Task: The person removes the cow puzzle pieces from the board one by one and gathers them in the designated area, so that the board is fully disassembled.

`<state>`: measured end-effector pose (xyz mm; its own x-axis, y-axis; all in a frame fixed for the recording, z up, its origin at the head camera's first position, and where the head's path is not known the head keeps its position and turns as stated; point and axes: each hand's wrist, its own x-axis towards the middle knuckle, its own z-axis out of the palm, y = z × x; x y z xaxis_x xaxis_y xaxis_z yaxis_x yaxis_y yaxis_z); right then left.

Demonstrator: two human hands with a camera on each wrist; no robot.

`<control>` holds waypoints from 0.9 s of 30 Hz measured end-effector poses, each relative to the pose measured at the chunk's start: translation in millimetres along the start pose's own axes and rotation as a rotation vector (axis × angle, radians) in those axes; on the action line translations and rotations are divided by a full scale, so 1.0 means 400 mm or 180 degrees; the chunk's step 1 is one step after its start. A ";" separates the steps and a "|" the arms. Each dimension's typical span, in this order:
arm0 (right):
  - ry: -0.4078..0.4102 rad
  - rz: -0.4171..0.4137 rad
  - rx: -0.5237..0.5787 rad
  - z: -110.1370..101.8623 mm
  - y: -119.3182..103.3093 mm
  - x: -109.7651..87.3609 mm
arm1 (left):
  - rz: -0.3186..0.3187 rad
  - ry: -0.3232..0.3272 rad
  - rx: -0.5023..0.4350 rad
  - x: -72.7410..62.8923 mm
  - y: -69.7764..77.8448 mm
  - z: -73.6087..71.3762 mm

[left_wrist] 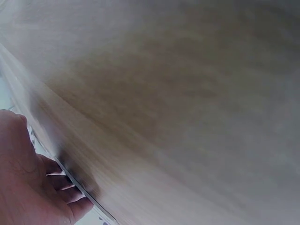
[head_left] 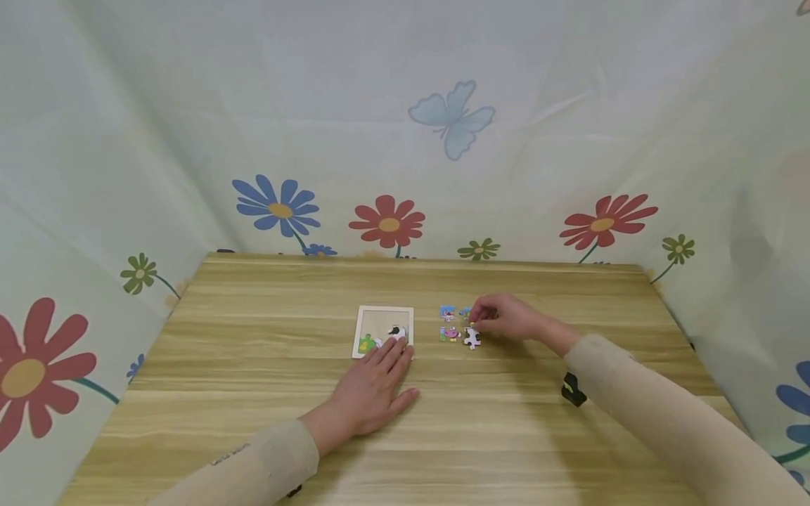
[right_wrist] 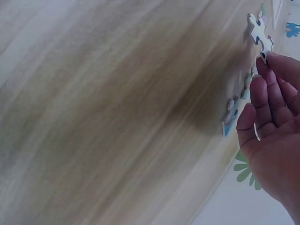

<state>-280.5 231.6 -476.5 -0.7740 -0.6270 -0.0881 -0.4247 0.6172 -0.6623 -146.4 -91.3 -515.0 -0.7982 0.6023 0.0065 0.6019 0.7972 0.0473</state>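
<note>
Right hand [head_left: 510, 318] has thumb and fingertip pinched on one edge of the black-and-white cardboard-looking jigsaw piece [head_left: 472, 339], so that grip's closed down to its thickness. Piece is at the lower right of the little cluster of colourful jigsaw pieces [head_left: 450, 334] on the wood-grain table [head_left: 266, 316]; can't tell if it's fully lifted. Left hand [head_left: 375, 388] isn't gripping anything, fingers laid straight over the lower right of the pale rectangular puzzle tray [head_left: 386, 308]. I'd pinch lightly, lift clear of the neighbours and leave the knobs uncovered.
</note>
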 end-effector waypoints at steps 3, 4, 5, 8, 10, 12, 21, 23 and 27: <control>0.0047 -0.0006 -0.0107 0.004 -0.001 -0.004 | 0.0004 0.0003 0.0005 0.000 0.001 -0.002; 0.0062 -0.0010 -0.0139 0.004 -0.002 -0.005 | 0.0008 0.0005 0.0007 -0.001 0.001 -0.003; 0.0074 -0.0017 -0.0161 0.005 -0.002 -0.005 | 0.0011 0.0010 0.0007 -0.001 0.002 -0.003; 0.0107 -0.0029 -0.0210 0.006 -0.003 -0.005 | 0.0015 0.0016 -0.0011 -0.002 0.002 -0.004; 0.0130 -0.0047 -0.0233 0.006 -0.004 -0.006 | 0.0012 0.0011 -0.0018 -0.002 0.002 -0.004; 0.0156 -0.0070 -0.0268 0.007 -0.003 -0.006 | 0.0005 0.0002 -0.0017 -0.002 0.002 -0.004; 0.0251 -0.0233 -0.0617 0.013 -0.019 -0.028 | 0.0005 -0.0003 -0.0017 -0.001 0.002 -0.004; 0.0246 -0.0321 -0.0782 0.019 -0.024 -0.035 | 0.0005 -0.0003 0.0003 -0.001 0.001 -0.004; 0.0284 -0.0494 -0.1043 0.033 -0.024 -0.048 | 0.0004 -0.0007 0.0032 0.000 0.000 -0.004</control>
<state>-255.4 231.3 -478.2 -0.7204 -0.6901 0.0695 -0.6568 0.6466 -0.3881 -146.3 -91.5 -513.3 -0.7974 0.6034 0.0045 0.6031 0.7968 0.0372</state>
